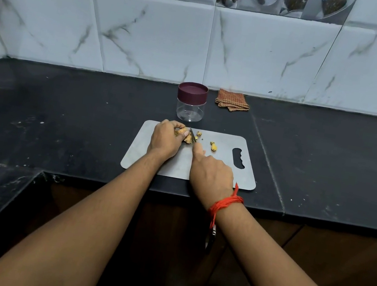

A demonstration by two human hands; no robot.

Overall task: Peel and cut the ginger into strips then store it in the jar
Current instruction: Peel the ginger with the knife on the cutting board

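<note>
Ginger (186, 138) sits nr back-left of cutting board (140, 154), long axis approx left-right, pinned under curled fingertips of left hand (165, 139). Knife (192, 135) blade crosses it just right of them; right hand (212, 174) grips handle, forefinger on spine. Jar (191, 103), lid on, behind board's back edge.

Maroon-lidded clear jar (191, 102), checked brown cloth (232, 100)

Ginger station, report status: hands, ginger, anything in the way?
Left hand holds ginger on board. Right hand grips knife, blade at ginger. Jar lidded, empty.
</note>
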